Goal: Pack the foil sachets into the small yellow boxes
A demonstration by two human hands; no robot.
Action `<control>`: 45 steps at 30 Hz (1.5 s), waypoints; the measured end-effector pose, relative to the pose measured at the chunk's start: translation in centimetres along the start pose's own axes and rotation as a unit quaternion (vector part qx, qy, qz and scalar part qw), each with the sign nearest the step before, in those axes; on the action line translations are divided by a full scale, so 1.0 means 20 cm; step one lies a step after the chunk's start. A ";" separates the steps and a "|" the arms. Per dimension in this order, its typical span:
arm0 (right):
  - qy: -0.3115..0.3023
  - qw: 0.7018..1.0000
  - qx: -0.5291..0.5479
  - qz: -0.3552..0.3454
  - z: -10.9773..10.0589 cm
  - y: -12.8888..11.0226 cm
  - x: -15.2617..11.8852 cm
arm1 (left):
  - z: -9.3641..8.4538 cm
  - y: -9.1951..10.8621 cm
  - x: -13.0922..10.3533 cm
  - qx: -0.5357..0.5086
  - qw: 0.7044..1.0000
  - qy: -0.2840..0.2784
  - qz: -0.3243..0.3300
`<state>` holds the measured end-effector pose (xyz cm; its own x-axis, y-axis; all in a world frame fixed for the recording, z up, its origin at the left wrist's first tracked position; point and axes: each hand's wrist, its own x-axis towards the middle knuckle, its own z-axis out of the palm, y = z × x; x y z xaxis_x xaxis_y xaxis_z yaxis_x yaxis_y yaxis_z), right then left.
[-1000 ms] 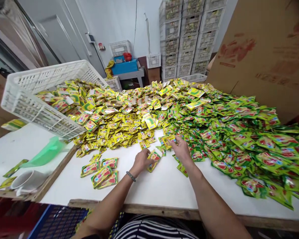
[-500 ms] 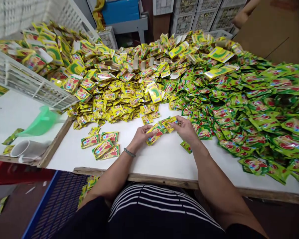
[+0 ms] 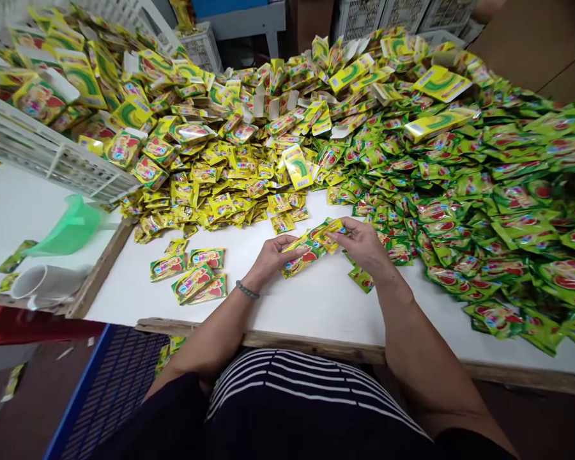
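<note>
My left hand (image 3: 276, 259) is closed around the lower left end of a small yellow-green carton (image 3: 305, 259) printed with red fruit. My right hand (image 3: 364, 248) pinches a small yellow sachet (image 3: 334, 231) at the carton's upper right end. A green part shows beside the sachet; whether it is a carton flap or another packet is unclear. Left of my hands, several similar cartons (image 3: 195, 283) lie in a small group on the white tabletop (image 3: 311, 306). A green sachet (image 3: 361, 279) lies just below my right wrist.
A heap of yellow sachets (image 3: 220, 207) lies ahead, with open cartons (image 3: 297, 167) behind and on it. Green sachets (image 3: 503, 255) are piled at right. A white crate (image 3: 62, 160) of cartons tilts at left, near a green scoop (image 3: 67, 230) and a white mug (image 3: 48, 281).
The camera view has shifted slightly, so the heaps and crate sit a little differently in frame. Both hands keep their hold on the carton and sachet, with only slight movement.
</note>
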<state>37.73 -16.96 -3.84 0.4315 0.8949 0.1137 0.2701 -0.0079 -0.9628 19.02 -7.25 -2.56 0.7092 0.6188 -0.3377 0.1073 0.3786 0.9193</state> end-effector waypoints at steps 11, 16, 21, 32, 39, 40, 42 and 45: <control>0.059 0.996 -0.072 0.008 0.06 -0.01 0.00 | 0.03 -0.01 0.00 0.020 0.999 0.015 0.029; 0.099 0.989 -0.108 -0.019 0.13 -0.03 -0.02 | 0.03 -0.02 -0.01 0.015 1.000 -0.002 0.024; 0.137 0.986 -0.098 0.010 0.17 -0.02 -0.03 | 0.03 -0.03 -0.01 0.022 1.000 -0.002 0.016; 0.149 0.981 -0.111 -0.059 0.15 -0.05 -0.05 | 0.03 -0.03 0.00 -0.100 0.994 0.002 -0.034; 0.039 0.991 -0.116 -0.060 0.17 0.00 -0.04 | 0.03 -0.04 0.00 -0.095 0.995 0.018 0.002; 0.030 0.992 -0.110 -0.050 0.19 0.00 -0.04 | 0.04 -0.05 0.00 -0.101 0.995 0.023 0.004; 0.024 0.994 -0.101 -0.036 0.21 0.02 -0.05 | 0.04 -0.06 0.00 -0.114 0.993 0.033 0.007; 0.013 0.995 -0.093 -0.028 0.23 0.02 -0.05 | 0.05 -0.07 0.01 -0.123 0.991 0.054 0.007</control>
<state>33.48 -15.84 -5.48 0.4316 0.8849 0.1751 0.4491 -0.0424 -0.8925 19.73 -8.40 -3.63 0.6293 0.6899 -0.3578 -0.0839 0.5180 0.8513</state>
